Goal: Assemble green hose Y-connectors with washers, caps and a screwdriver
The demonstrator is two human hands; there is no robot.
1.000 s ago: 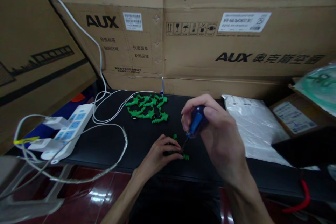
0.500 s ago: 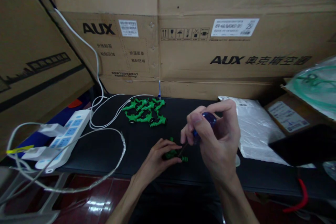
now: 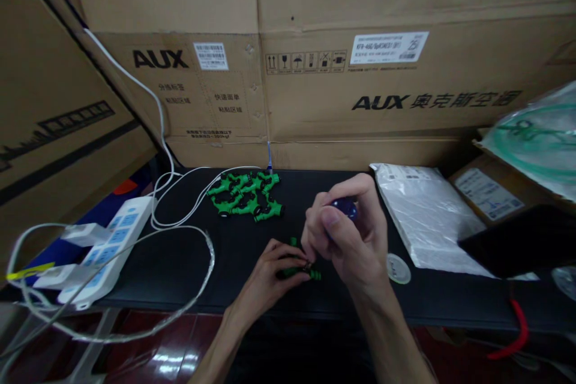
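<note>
My left hand (image 3: 270, 273) is closed round a small green plastic fitting (image 3: 315, 275) on the black table, with thumb and fingers pressing it from the left. Most of that fitting is covered by my fingers. My right hand (image 3: 353, 237) grips a screwdriver (image 3: 345, 207) by its dark blue handle, held at a slant above the fitting. The screwdriver's lower end points down to the fitting, though my fingers partly hide where it meets it. Farther back, several green branched fittings (image 3: 245, 195) with black parts lie grouped together.
A white power strip (image 3: 110, 249) with plugs and looping white cables (image 3: 162, 324) occupies the left. On the right are a round clear disc (image 3: 398, 268), a white plastic mailer (image 3: 427, 216), a dark flat object (image 3: 517, 243) and a small carton (image 3: 488, 192). Large AUX cartons (image 3: 310, 108) form a wall behind.
My right hand has come lower and left, nearer the fitting, and the screwdriver handle points more toward me. The round disc shows more fully. My left hand keeps its hold.
</note>
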